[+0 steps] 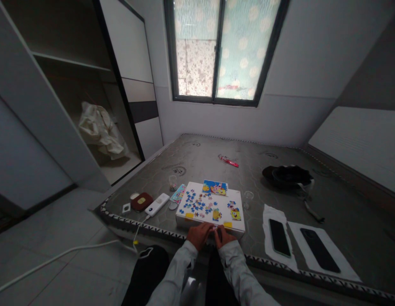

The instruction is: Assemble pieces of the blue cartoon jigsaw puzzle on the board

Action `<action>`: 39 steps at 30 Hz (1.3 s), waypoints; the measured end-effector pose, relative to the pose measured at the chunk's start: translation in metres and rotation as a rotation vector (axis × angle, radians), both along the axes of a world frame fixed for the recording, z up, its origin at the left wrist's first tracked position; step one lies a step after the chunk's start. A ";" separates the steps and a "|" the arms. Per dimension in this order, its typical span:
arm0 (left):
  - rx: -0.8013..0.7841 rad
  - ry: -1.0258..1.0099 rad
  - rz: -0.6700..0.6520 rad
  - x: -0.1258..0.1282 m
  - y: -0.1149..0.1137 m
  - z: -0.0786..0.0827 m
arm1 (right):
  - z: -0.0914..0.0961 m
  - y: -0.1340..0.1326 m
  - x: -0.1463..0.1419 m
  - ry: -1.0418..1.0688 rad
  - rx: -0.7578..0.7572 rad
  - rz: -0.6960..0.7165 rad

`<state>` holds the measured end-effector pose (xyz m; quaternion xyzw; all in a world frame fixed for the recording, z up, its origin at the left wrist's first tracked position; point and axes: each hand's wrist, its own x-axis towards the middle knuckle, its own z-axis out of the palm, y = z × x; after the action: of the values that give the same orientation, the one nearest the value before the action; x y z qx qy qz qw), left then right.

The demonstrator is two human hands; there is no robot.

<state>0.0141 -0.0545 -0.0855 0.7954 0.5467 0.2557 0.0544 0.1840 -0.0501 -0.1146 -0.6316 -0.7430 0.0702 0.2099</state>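
A white board (187, 219) lies on the mattress in front of me with several loose blue jigsaw pieces (196, 205) and small joined picture patches (235, 213) on it. A printed picture card (214, 187) rests at its far edge. My left hand (199, 234) and my right hand (223, 236) meet at the near edge of the board, fingers curled together in a pinch around something small that I cannot make out. Both sleeves are light grey.
A bare grey mattress (191, 159) fills the view. Left of the board lie a white power bank (157, 204) with cable, a dark red case (142, 201) and a small card (178, 193). Two phones (279, 237) (320, 250) lie on white paper to the right, a black cloth (288, 174) behind them.
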 end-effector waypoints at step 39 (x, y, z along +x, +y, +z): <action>0.046 -0.058 -0.022 0.002 -0.001 -0.002 | -0.013 0.004 0.003 -0.081 0.054 0.033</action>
<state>0.0159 -0.0556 -0.0877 0.7946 0.5303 0.2905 0.0545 0.1872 -0.0460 -0.1281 -0.6158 -0.7627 0.0280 0.1956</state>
